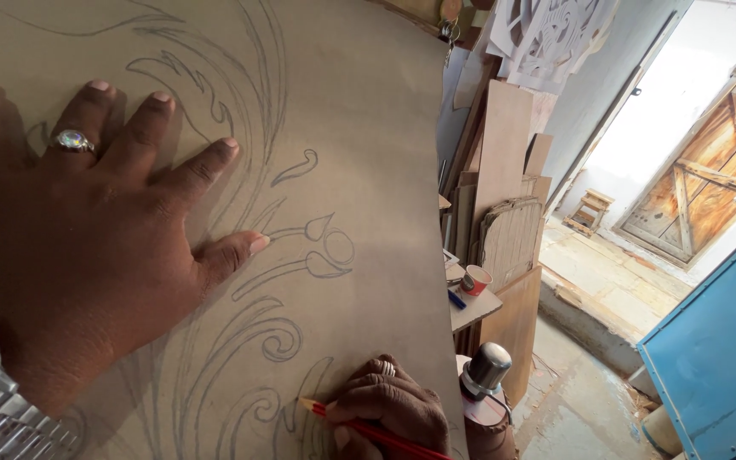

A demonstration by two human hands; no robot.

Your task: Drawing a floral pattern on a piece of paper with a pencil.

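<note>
My left hand point(87, 230) lies flat, fingers spread, on a large brown board point(368, 128) covered with pencilled scroll and leaf patterns. It wears a ring with a stone and a metal watch on the wrist. My right hand point(389, 409), at the board's lower edge, grips a red pencil point(321, 410). The pencil's tip touches the drawn curls near the bottom.
Beside the board's right edge stand stacked wooden panels point(504, 170), a small shelf with a red-and-white cup point(474, 279) and a metal-capped container point(487, 375). White cut-out patterns point(555, 34) hang above. A blue panel point(717, 358), a wooden door point(709, 187) and a small stool point(589, 210) lie farther right.
</note>
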